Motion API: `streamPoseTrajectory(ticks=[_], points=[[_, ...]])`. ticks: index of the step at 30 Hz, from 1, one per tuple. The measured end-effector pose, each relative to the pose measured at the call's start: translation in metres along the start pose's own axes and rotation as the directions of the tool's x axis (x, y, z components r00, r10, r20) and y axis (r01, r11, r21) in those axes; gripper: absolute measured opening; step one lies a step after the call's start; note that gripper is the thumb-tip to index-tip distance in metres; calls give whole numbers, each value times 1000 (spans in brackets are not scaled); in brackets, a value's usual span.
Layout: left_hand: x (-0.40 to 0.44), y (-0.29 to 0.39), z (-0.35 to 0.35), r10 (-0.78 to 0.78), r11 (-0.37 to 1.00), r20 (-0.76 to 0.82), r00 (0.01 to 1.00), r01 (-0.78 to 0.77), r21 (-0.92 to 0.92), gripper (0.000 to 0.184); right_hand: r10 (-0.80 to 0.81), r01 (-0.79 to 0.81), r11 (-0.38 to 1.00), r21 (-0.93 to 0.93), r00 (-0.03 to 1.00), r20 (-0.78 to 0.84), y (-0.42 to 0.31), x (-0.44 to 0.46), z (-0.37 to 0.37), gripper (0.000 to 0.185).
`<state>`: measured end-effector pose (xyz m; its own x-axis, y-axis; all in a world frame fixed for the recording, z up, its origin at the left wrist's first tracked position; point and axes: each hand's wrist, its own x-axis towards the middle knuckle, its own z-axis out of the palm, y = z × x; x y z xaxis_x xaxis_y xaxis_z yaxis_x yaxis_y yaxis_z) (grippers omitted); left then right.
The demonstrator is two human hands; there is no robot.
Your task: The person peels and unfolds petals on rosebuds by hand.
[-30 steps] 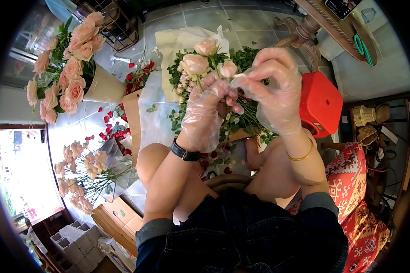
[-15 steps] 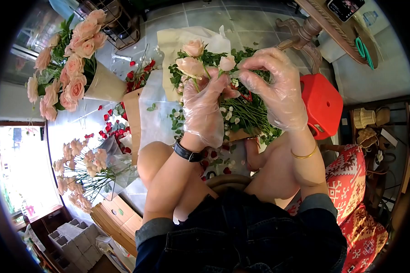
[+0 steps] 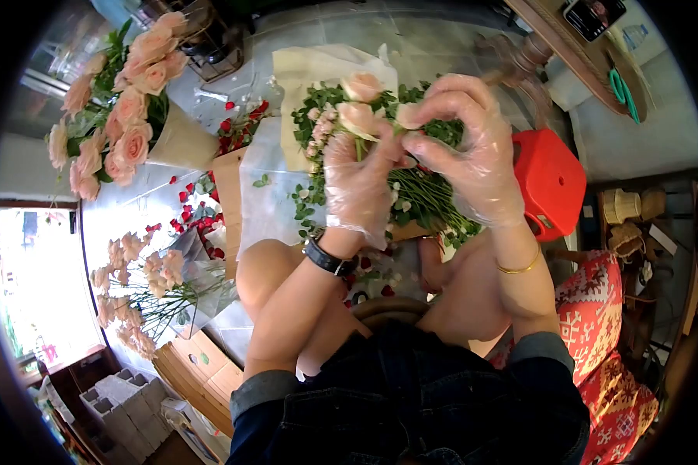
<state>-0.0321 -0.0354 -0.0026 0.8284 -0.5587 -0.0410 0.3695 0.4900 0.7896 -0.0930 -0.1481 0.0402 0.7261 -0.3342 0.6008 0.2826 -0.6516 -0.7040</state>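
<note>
While your left hand (image 3: 355, 186) is closed around the stems just under the pale roses (image 3: 357, 119), the blooms point toward 12 o'clock, probably so the petals stay uncrushed and in sight. Two blooms show clearly, one beyond the other.

Your right hand (image 3: 477, 151) is half curled, thumb and forefinger reaching in at 9 o'clock, close beside the left fingertips. Something small and pale is at that fingertip, but too blurred to say if you grip it. Having both hands this near likely lets one steady the stems for the other.

Clear gloves on both, likely against thorns or wet. Leafy stems (image 3: 430, 194) lie below your hands, toward 5 o'clock, pale paper (image 3: 287, 93) at 10, likely to keep them off the floor.

From your hands: potted roses (image 3: 134, 143) at 9 o'clock, peach roses (image 3: 161, 271) at 8, red petals (image 3: 202, 225) between 8 and 9. Red stool (image 3: 549, 182) at 4, green-handled scissors (image 3: 620, 89) at 2, on the table edge, likely to stay reachable.
</note>
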Motion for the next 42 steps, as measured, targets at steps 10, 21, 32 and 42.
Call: streamPoseTrajectory(ticks=[10,21,32,42], points=[[2,-5,-2,-17,997,88,996,23,-72,21,-96,106,923,-370,994,44,-13,2,1,14],[-1,-2,0,-117,974,103,988,135,-183,19,-275,239,840,-486,962,-1,-12,-4,7,20],[8,6,-11,-36,995,39,999,40,-93,19,-221,225,973,-60,973,59,-7,-1,-10,21],[8,30,-40,-182,983,338,923,169,70,47,107,-302,776,554,928,356,-5,-5,-20,18]])
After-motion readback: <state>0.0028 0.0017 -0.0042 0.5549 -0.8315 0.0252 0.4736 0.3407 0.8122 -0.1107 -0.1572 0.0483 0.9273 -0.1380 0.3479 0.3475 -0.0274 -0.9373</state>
